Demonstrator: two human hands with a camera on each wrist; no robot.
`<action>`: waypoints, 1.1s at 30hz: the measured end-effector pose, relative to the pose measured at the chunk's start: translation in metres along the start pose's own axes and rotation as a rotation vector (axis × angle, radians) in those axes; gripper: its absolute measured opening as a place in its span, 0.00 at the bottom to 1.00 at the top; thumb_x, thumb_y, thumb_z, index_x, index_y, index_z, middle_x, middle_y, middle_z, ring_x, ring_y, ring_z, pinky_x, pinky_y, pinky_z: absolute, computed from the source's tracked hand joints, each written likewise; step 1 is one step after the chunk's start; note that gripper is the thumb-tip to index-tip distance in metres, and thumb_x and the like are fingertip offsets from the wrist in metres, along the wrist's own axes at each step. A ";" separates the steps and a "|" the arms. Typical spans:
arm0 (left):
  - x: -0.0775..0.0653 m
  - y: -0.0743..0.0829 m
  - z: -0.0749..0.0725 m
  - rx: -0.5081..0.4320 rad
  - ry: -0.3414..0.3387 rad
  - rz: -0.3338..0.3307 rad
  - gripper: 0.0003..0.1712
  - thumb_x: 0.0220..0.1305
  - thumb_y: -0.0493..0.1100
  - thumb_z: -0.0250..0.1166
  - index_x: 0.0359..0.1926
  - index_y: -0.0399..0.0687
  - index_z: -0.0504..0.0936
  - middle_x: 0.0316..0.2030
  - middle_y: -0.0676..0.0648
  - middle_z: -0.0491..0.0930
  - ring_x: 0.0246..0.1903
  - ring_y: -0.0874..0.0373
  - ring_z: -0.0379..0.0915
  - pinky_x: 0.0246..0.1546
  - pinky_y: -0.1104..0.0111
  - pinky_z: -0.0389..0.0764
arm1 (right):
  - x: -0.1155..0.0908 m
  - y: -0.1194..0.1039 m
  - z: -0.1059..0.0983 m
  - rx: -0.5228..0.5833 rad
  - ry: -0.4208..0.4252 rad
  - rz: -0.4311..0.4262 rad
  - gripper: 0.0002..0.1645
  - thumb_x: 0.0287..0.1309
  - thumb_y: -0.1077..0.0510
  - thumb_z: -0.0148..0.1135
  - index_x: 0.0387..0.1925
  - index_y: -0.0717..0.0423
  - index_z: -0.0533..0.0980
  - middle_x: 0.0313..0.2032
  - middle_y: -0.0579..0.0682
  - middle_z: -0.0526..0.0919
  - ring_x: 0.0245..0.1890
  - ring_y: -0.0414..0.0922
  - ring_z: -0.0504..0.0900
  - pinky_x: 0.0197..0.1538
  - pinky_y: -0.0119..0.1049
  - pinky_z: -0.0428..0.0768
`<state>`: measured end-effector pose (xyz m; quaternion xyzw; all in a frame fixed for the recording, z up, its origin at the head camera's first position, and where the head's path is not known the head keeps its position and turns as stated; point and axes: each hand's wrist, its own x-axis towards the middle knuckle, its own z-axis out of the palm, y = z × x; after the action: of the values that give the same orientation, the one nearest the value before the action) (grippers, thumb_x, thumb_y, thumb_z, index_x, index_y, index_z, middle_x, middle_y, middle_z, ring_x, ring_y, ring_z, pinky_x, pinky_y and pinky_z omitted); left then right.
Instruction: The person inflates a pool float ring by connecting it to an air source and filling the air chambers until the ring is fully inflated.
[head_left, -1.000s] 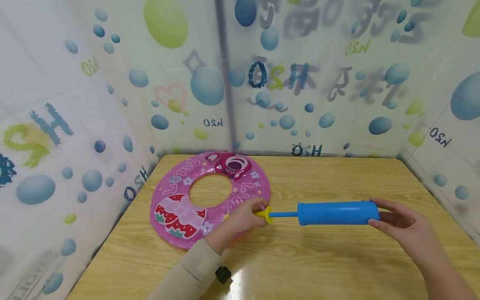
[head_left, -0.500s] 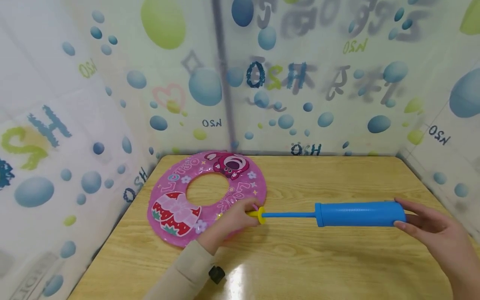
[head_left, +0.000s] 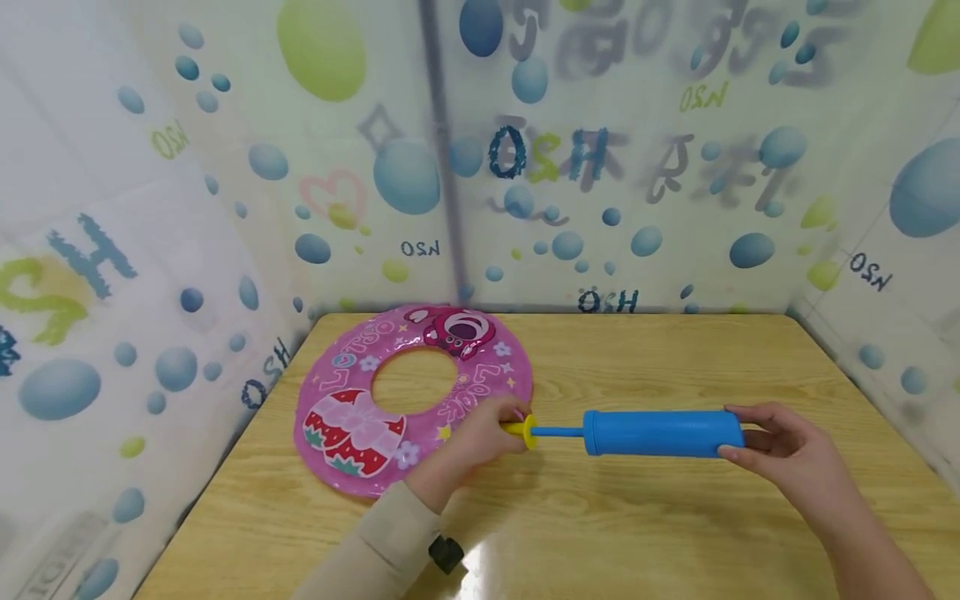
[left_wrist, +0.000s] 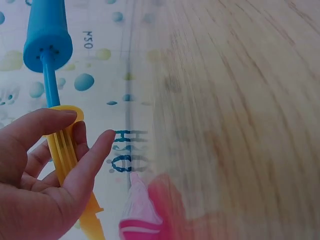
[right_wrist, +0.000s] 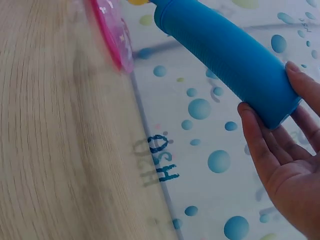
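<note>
Pump (head_left: 663, 433) in blue is held sideways above the wooden table (head_left: 675, 533), the left hand (head_left: 483, 435) gripping its yellow handle (left_wrist: 64, 152), the right hand (head_left: 791, 450) pinching the barrel's opposite end, with some rod (head_left: 558, 432) showing between and a pink swim ring (head_left: 360, 350) lying at the table's left.

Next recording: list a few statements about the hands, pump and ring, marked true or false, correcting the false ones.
1. The left hand grips the yellow handle. True.
2. The right hand holds one end of the blue barrel. True.
3. The handle touches the barrel. False: a blue rod shows between them.
4. The pink ring lies on the table. True.
5. The ring is right of the barrel. False: it lies to the left.
</note>
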<state>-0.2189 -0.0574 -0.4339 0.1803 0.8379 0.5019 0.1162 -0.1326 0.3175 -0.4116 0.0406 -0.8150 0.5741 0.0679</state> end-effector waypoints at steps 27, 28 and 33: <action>0.006 0.007 0.008 0.014 -0.056 0.039 0.17 0.52 0.31 0.71 0.43 0.44 0.78 0.40 0.48 0.79 0.42 0.53 0.74 0.44 0.63 0.78 | 0.006 -0.025 0.045 -0.098 -0.007 -0.046 0.30 0.60 0.55 0.68 0.61 0.61 0.72 0.49 0.29 0.74 0.42 0.29 0.81 0.40 0.32 0.82; 0.007 0.008 0.007 0.018 -0.060 0.027 0.16 0.53 0.32 0.71 0.43 0.45 0.78 0.39 0.49 0.79 0.41 0.54 0.74 0.43 0.64 0.78 | 0.006 -0.026 0.043 -0.090 0.003 -0.048 0.29 0.60 0.55 0.67 0.61 0.60 0.72 0.50 0.29 0.74 0.42 0.29 0.81 0.40 0.31 0.82; 0.007 0.008 -0.002 0.042 -0.074 -0.035 0.17 0.54 0.35 0.72 0.44 0.49 0.78 0.39 0.51 0.79 0.40 0.54 0.73 0.45 0.63 0.78 | 0.002 -0.025 0.029 -0.060 0.029 -0.067 0.28 0.62 0.60 0.65 0.63 0.55 0.72 0.51 0.28 0.75 0.43 0.29 0.80 0.40 0.28 0.81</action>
<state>-0.2243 -0.0531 -0.4258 0.1866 0.8464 0.4751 0.1521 -0.1332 0.2819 -0.3978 0.0577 -0.8289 0.5474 0.1002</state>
